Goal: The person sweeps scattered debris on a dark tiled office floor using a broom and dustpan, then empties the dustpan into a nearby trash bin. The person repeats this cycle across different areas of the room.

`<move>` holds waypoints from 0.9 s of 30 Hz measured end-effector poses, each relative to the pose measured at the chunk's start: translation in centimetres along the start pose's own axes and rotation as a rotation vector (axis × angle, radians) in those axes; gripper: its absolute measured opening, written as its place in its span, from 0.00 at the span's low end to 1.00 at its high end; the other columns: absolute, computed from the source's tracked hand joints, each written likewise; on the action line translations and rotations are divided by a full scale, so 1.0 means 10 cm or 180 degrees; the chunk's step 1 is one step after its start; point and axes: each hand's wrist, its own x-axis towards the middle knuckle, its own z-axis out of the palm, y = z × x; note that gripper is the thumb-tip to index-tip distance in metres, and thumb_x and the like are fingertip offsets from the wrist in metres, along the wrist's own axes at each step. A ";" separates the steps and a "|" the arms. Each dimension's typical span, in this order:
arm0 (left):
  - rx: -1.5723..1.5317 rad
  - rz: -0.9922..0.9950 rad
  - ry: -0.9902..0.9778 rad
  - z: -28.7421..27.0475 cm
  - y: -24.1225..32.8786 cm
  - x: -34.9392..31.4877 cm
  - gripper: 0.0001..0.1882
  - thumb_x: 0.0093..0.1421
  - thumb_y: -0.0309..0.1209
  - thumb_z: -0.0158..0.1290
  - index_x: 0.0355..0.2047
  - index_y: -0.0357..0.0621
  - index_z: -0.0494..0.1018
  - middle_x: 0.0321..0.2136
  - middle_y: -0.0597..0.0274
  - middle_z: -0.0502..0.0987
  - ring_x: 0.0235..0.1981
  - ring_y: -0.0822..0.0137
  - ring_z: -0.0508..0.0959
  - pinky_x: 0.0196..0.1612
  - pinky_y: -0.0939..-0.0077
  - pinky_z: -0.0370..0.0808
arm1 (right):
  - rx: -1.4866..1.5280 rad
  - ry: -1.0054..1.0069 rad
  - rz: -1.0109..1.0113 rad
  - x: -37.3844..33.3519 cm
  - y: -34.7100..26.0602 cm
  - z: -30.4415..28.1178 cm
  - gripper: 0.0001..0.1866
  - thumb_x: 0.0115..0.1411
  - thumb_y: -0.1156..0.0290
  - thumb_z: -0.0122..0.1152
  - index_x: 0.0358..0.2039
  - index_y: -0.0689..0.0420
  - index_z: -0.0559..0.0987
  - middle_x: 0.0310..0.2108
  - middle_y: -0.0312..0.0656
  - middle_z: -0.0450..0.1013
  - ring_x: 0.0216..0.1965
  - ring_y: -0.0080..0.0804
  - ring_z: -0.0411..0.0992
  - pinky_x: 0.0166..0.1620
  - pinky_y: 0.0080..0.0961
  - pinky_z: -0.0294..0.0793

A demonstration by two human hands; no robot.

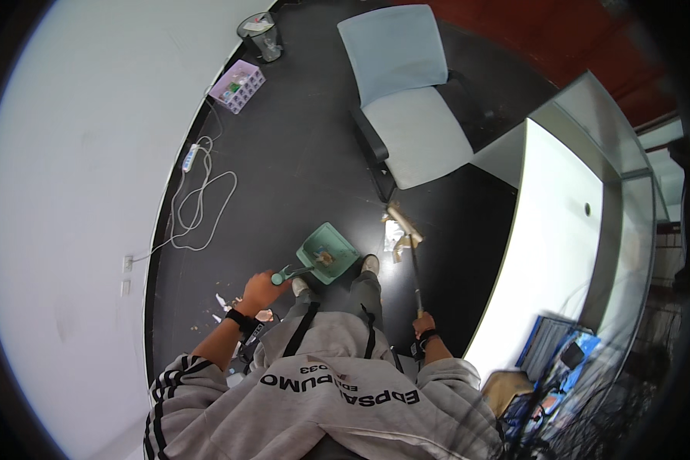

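Note:
My left hand [264,294] is closed at the handle end of a green dustpan [332,237], which is low over or on the dark floor in front of my feet. Some brownish and whitish scraps [325,258] lie inside the pan. On the other side, my right hand [423,324] grips the long stick of a broom [415,272]. The broom's pale head [404,223] is down at the floor, right of the dustpan and beyond my right shoe. Beside and under the head lie a silvery-white wrapper [392,234] and brown scraps.
An office chair [418,130] stands ahead. At the left wall are a white power strip [189,158] with a looped cord, a lilac basket [238,86] and a waste bin [261,37]. More litter [222,302] lies left of my feet. A white desk [552,238] is on the right.

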 end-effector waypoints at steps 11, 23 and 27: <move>0.0488 0.0983 -0.0273 0.02 0.00 0.37 0.24 0.50 0.52 0.53 0.28 0.39 0.74 0.26 0.47 0.77 0.31 0.46 0.77 0.35 0.55 0.74 | 0.2261 -0.0230 0.0451 -1.57 0.06 0.26 0.09 0.48 0.81 0.57 0.29 0.57 0.69 0.12 0.33 0.58 0.11 0.22 0.57 0.12 0.21 0.52; 0.1057 0.1390 -0.0358 0.11 0.54 0.59 0.23 0.50 0.51 0.54 0.29 0.40 0.76 0.26 0.49 0.78 0.30 0.49 0.78 0.34 0.57 0.75 | 0.0455 -0.0414 -0.1913 -0.58 0.44 0.25 0.07 0.44 0.70 0.57 0.24 0.58 0.75 0.14 0.40 0.68 0.16 0.37 0.68 0.24 0.34 0.69; 0.1160 0.1366 -0.0304 0.17 0.75 0.71 0.23 0.50 0.51 0.53 0.31 0.40 0.76 0.25 0.47 0.77 0.30 0.46 0.78 0.35 0.55 0.75 | -0.1617 0.0301 -0.3424 -0.53 0.46 0.36 0.10 0.32 0.69 0.61 0.20 0.54 0.77 0.20 0.46 0.74 0.25 0.49 0.72 0.37 0.37 0.72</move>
